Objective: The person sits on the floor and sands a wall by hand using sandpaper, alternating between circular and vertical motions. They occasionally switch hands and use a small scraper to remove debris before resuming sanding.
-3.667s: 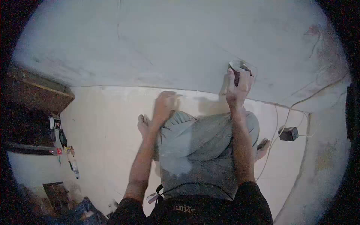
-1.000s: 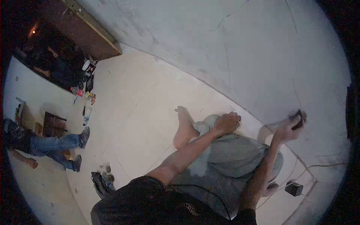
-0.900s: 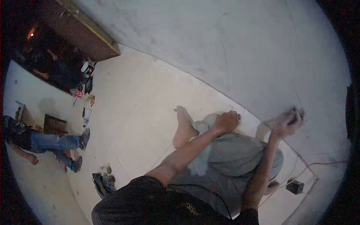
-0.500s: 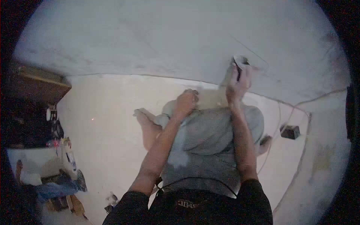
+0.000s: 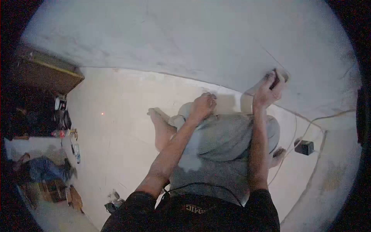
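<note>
sandpaper (image 5: 275, 80), or a folded sheet much like it, dark on one face and pale on the other, sits clamped between the thumb and fingers of the right hand (image 5: 268, 94), up against the grey wall (image 5: 185, 42) just above its bottom edge. the left hand (image 5: 204, 105) rests by the left knee with its fingers curled; whether they close on anything, i cannot tell. grey-green trousers (image 5: 228, 139) cover the folded legs, and a bare foot (image 5: 160, 127) lies on the pale floor (image 5: 116, 96). near the right knee stands a black box (image 5: 304, 147), a thin cord (image 5: 295, 127) running close by. along the far left are a clear bottle (image 5: 77, 153), a white tub (image 5: 58, 103) and another person's blue jeans (image 5: 46, 169), blurred and dim.
</note>
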`<move>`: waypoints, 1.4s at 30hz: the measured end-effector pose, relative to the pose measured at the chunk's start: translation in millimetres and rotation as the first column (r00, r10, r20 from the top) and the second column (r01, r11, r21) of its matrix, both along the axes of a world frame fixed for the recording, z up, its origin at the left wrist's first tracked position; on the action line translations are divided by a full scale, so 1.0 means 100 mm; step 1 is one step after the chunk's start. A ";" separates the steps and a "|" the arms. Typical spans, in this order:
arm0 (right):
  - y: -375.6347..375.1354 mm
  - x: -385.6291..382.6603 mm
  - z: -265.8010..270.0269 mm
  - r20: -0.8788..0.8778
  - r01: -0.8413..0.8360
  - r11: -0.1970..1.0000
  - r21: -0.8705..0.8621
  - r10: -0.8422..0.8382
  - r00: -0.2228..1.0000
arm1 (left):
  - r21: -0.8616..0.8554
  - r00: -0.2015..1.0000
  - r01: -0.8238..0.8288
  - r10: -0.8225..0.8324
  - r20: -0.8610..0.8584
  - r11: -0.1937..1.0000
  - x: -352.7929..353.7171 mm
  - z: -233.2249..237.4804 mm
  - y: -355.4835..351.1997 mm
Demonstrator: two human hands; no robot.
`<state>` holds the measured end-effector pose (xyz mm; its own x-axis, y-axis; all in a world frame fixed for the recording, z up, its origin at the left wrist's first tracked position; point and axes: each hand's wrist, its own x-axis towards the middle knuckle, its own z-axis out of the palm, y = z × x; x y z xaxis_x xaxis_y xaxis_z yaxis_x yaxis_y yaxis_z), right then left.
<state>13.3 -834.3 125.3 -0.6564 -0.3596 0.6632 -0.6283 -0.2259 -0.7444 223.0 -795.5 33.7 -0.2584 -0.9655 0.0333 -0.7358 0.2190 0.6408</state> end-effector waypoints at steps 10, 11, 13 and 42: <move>0.01 -0.11 -0.12 -0.212 -0.114 0.991 0.075 0.128 0.969 | -0.010 0.976 0.087 -0.083 0.199 0.996 0.00 -0.09 -0.06; 0.02 -0.09 -0.10 -0.206 -0.133 0.989 0.069 0.145 0.968 | -0.014 0.971 0.069 -0.064 0.230 0.998 -0.03 -0.08 -0.04; -0.03 -0.06 -0.08 -0.179 -0.182 0.983 0.023 0.183 0.967 | -0.022 0.960 0.033 -0.026 0.277 0.999 -0.03 -0.11 -0.04; 0.05 0.01 -0.12 -0.018 -0.200 0.956 0.213 0.209 0.978 | -0.388 0.035 0.105 0.386 0.922 0.916 3.41 3.42 -0.56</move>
